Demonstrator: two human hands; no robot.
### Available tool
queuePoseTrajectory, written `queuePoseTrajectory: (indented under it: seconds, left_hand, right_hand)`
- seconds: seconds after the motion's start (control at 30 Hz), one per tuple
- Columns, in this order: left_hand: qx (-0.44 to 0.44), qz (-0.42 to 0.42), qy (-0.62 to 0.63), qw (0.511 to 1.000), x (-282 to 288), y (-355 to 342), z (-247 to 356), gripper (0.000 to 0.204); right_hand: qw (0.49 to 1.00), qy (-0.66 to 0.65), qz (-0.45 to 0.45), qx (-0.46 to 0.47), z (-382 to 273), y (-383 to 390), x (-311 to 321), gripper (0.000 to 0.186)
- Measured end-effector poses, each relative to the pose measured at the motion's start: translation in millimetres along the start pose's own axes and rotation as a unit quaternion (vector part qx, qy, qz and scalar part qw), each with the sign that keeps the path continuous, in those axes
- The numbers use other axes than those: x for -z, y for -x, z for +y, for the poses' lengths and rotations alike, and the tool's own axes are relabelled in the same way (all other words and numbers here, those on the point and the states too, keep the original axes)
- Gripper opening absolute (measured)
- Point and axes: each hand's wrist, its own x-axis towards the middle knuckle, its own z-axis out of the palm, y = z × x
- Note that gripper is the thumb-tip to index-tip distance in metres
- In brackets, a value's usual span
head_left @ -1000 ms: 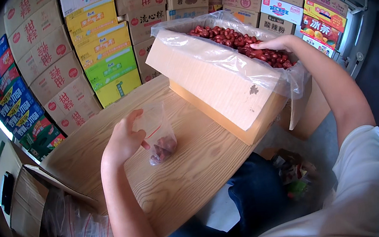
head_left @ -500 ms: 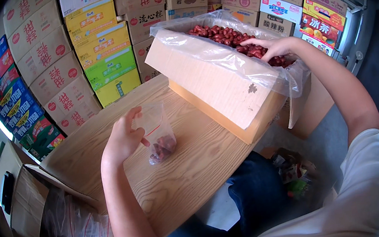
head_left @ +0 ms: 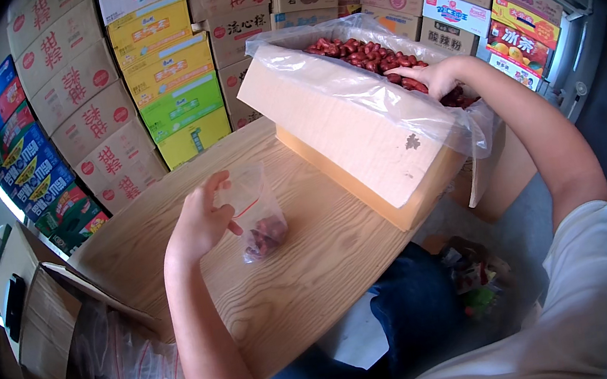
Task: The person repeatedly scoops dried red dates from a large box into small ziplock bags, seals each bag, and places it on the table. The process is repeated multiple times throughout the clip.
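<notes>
My left hand (head_left: 202, 215) is closed on the upper edge of a clear zip bag (head_left: 251, 189) with a red line near its mouth. Dark red dates (head_left: 267, 235) lie in the bottom of that bag, which rests upright on the wooden table (head_left: 309, 282). To the right, my right hand (head_left: 439, 77) reaches into a carton (head_left: 334, 131) lined with clear plastic (head_left: 375, 94) and filled with red dates (head_left: 354, 54). One finger stretches out over the dates; the other fingers are partly hidden among them, and I see nothing gripped.
At the near left an opened cardboard box (head_left: 46, 342) holds several flat clear zip bags (head_left: 138, 368). Stacked cartons (head_left: 96, 122) line the far side. The date carton sits tilted on the table's right end. Colourful packages (head_left: 479, 281) lie on the floor below.
My right hand has sunk a little deeper among the dates, its fingers less spread. My left hand keeps its hold on the bag. The whole view has shifted slightly.
</notes>
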Motion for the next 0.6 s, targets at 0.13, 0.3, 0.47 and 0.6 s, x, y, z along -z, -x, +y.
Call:
queuePoseTrajectory:
  seconds: [0.13, 0.3, 0.47, 0.6]
  left_hand:
    - [-0.006, 0.000, -0.007, 1.000, 0, 2, 1, 0.057]
    - [-0.007, -0.006, -0.015, 1.000, 3, 4, 2, 0.059]
    - [-0.009, -0.001, -0.023, 1.000, 3, 2, -1, 0.055]
    - [-0.007, 0.003, -0.022, 1.000, 2, 3, 2, 0.053]
  right_hand:
    - [1.000, -0.006, -0.015, 0.001, -3, 4, 3, 0.122]
    - [1.000, -0.003, 0.028, 0.010, 1, 5, 2, 0.108]
    - [0.984, 0.028, 0.149, 0.088, 21, -10, -18, 0.096]
    - [0.967, 0.025, 0.221, 0.125, 32, -15, -28, 0.088]
